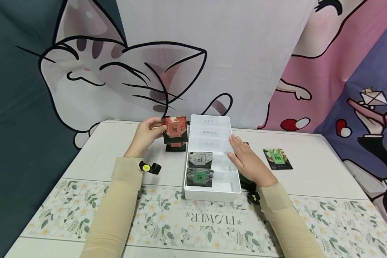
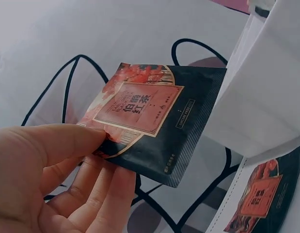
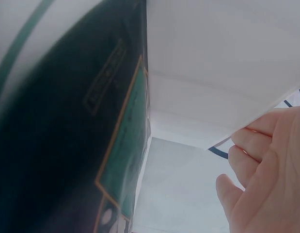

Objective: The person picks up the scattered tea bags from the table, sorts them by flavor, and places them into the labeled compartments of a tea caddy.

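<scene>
My left hand point(image 1: 145, 134) pinches a red and black tea sachet point(image 1: 175, 130) between thumb and fingers, raised just left of a long white box point(image 1: 213, 196). In the left wrist view the sachet point(image 2: 140, 111) is tilted, its printed face showing. A second red sachet point(image 1: 175, 147) lies on the table beneath it, partly covered. My right hand point(image 1: 249, 161) touches the box's right edge with its fingers extended. A grey-labelled sachet point(image 1: 200, 159) and a green-labelled sachet point(image 1: 200, 177) stand in the box's two nearest compartments, on the left side.
A green sachet point(image 1: 278, 159) lies on the table to the right. Another green-labelled sachet point(image 3: 118, 141), close to the box's right side, is mostly hidden under my right arm in the head view. A floral mat point(image 1: 161, 222) crosses the table's front.
</scene>
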